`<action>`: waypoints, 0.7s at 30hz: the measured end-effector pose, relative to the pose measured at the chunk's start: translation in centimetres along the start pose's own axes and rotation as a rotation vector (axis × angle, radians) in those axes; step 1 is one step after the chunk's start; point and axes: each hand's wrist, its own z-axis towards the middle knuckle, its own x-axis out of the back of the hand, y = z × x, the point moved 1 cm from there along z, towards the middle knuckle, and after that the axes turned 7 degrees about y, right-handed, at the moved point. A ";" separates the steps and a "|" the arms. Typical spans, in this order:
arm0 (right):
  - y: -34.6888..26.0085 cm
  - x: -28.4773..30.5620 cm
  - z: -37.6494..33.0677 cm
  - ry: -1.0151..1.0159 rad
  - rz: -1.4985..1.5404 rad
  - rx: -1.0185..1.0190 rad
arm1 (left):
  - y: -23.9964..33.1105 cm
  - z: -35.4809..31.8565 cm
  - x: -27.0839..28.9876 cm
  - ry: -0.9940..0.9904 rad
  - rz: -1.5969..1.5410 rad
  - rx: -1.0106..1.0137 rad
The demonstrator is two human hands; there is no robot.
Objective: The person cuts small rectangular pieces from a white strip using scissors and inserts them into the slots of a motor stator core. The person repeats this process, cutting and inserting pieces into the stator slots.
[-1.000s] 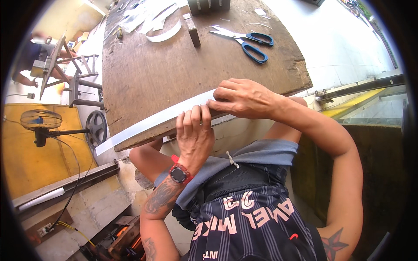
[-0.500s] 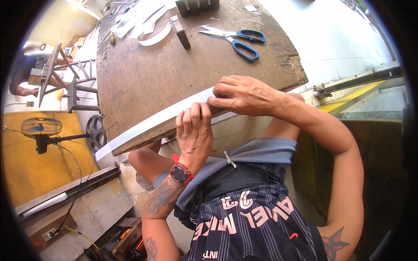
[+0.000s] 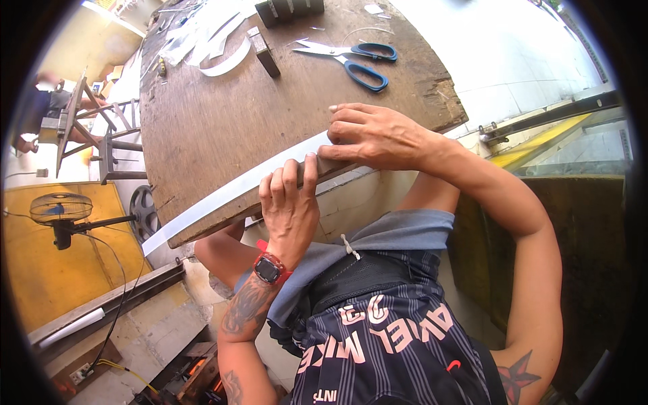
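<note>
A long, narrow white strip lies slantwise along the near edge of a wooden tabletop, its left end sticking out past the corner. My left hand reaches up over that edge. Its bent fingertips press on the strip near its right part, and the thumb is hidden. Just right of it, my right hand is closed at the strip's right end, fingers curled and pressing down. That end is hidden beneath the fingers. Beyond my right hand lie scissors with blue handles, blades apart.
On the wooden tabletop, a small rectangular block stands by a curved white strip and loose white scraps. A dark ridged block sits at the back. A fan is at left; a person works beyond.
The whole view has shifted slightly, so the table appears farther left and up. My right hand's fingers have spread a little forward, while my left hand stays on the strip.
</note>
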 end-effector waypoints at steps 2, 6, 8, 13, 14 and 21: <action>0.1 0.2 -0.2 0.008 0.013 0.024 | 0.2 0.3 -0.1 0.005 0.042 -0.025; 0.0 0.2 -0.6 -0.020 0.007 0.009 | -0.2 0.2 0.2 0.012 0.008 -0.035; -0.1 0.0 -0.8 -0.007 0.021 -0.011 | -0.5 0.1 0.3 -0.029 0.000 -0.033; 0.3 0.1 -1.5 -0.003 0.148 -0.138 | -0.4 0.2 0.2 -0.017 -0.051 0.027; 0.2 0.2 -1.7 0.013 0.144 -0.153 | -0.5 0.1 0.4 -0.022 -0.057 0.033; 1.4 0.9 -1.6 0.060 0.087 -0.237 | -11.0 -5.7 6.2 -0.027 0.002 0.222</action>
